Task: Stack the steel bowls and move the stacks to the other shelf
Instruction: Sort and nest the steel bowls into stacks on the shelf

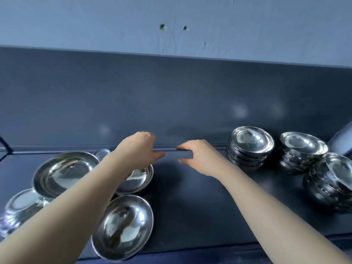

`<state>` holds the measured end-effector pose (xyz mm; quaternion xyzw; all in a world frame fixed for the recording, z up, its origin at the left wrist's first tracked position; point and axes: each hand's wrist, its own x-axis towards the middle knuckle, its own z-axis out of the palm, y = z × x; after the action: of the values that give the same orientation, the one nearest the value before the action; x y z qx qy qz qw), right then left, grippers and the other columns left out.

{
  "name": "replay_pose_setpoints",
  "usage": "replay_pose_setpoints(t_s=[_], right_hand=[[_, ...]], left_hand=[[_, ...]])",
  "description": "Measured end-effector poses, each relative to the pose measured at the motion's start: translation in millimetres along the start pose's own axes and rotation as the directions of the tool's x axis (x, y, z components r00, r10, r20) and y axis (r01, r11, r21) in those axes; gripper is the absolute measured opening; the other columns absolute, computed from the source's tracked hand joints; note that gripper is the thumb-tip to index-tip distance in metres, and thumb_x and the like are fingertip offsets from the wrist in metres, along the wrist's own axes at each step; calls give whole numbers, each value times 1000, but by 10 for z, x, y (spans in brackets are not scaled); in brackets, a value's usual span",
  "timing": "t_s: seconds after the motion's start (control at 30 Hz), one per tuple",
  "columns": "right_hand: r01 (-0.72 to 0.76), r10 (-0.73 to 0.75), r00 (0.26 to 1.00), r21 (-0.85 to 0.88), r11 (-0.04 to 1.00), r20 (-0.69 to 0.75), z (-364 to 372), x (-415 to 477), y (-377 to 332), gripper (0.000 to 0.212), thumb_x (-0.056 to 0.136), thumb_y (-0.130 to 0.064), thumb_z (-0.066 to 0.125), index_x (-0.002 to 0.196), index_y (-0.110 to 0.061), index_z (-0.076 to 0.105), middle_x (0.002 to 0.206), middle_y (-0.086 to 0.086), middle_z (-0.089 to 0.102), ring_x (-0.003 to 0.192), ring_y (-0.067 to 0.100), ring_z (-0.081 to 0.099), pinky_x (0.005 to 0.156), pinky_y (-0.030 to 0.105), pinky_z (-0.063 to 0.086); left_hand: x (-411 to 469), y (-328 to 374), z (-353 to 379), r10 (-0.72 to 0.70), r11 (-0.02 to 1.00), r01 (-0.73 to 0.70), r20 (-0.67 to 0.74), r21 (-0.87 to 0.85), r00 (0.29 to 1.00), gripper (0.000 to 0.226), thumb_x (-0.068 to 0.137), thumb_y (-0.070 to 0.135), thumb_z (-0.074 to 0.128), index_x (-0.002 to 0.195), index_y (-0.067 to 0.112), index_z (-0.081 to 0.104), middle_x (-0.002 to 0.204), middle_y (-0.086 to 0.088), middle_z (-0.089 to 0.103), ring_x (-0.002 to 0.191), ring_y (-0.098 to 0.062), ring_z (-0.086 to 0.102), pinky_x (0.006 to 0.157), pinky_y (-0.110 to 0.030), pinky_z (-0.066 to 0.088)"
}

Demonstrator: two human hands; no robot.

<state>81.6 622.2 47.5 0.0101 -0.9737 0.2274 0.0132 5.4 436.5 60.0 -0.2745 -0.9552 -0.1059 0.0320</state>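
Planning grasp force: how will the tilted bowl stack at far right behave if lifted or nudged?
The tilted stack appears to lean left, so a nudge may slide its bowls or tip it. Polished steel looks rigid and slick: probably poor grip. Several nested bowls: likely heavy for its size.

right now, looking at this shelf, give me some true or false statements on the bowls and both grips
1. Three bowl stacks stand at the right end of the shelf. True.
2. The right grip holds a bowl. False: it holds nothing, its fingers loosely curled over bare shelf.
3. Loose bowls lie unstacked on the left side. True.
4. The left grip rests on one of the stacks. False: it is above the loose bowls on the left, away from the stacks, and holds nothing.
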Motion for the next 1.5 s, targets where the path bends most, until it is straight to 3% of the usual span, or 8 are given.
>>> replay_pose_setpoints(t_s=[0.17, 0.33, 0.47, 0.63, 0.73, 0.83, 1.03, 1.5], right_hand=[[47, -55, 992, 74, 996, 117, 281, 90, -318, 52, 90, -30, 69, 139, -24, 53, 142, -8, 55, 110, 5, 60, 83, 18, 40], [6, -34, 978, 138, 990, 205, 491, 121, -444, 42, 80, -26, 76, 117, -44, 65, 118, -10, 64, 101, 19, 65, 57, 33, 59], [-37, 11, 976, 118, 992, 218, 630, 120, -453, 32, 80, -27, 77, 108, -41, 70, 119, -11, 62, 78, 25, 67, 36, 19, 40], [-63, 40, 992, 191, 980, 121, 658, 24, -452, 23, 71, -30, 83, 72, -45, 66, 99, -18, 68, 85, 21, 70, 56, 35, 59], [-64, 56, 997, 209, 976, 44, 561, -75, -437, 23, 73, -28, 83, 72, -44, 66, 93, -18, 70, 74, -4, 63, 52, 26, 53], [-69, 87, 994, 222, 972, -72, 390, -177, -338, 16, 69, -32, 83, 76, -39, 71, 88, -14, 72, 90, 5, 66, 81, 36, 55], [-101, 168, 955, 261, 960, -245, -132, -506, -2, 14, 72, -22, 84, 79, -29, 73, 88, -18, 73, 93, -5, 65, 91, 25, 50], [-393, 386, 802, 83, 916, -457, -1007, -951, 989, 33, 74, -34, 82, 106, -27, 76, 118, -13, 66, 94, 12, 62, 73, 27, 46]], left_hand=[[-322, -439, -51, -112, 971, 109, 5, 214, 994, 37, 86, 52, 57, 91, 15, 55, 89, 0, 61, 81, -24, 55, 67, -29, 34], [-429, -609, -35, -93, 940, 59, 86, 336, 992, 25, 89, 42, 52, 91, 18, 57, 102, -1, 65, 97, -23, 61, 78, -30, 34], [-395, -660, 18, -28, 926, -34, 160, 376, 987, 19, 93, 38, 47, 85, 21, 52, 102, 1, 65, 97, -20, 60, 89, -34, 33], [-318, -648, 66, 27, 940, -90, 192, 330, 981, 15, 93, 30, 48, 84, 18, 51, 101, -1, 63, 95, -22, 58, 81, -31, 31], [-273, -581, 53, 37, 966, -79, 170, 247, 985, 20, 93, 29, 47, 92, 12, 57, 101, -5, 63, 87, -26, 57, 72, -29, 34], [-212, -444, 10, 51, 995, -61, 119, 79, 992, 25, 92, 33, 48, 97, 11, 59, 96, -5, 62, 84, -27, 59, 66, -30, 40], [41, 9, -41, 157, 960, -148, 20, -238, 987, 27, 90, 41, 51, 97, 15, 54, 89, -1, 62, 78, -23, 60, 66, -37, 52], [697, 1433, 106, 433, 745, -410, -86, -526, 897, 52, 77, 46, 73, 115, 20, 50, 111, 3, 62, 103, -16, 59, 90, -38, 49]])
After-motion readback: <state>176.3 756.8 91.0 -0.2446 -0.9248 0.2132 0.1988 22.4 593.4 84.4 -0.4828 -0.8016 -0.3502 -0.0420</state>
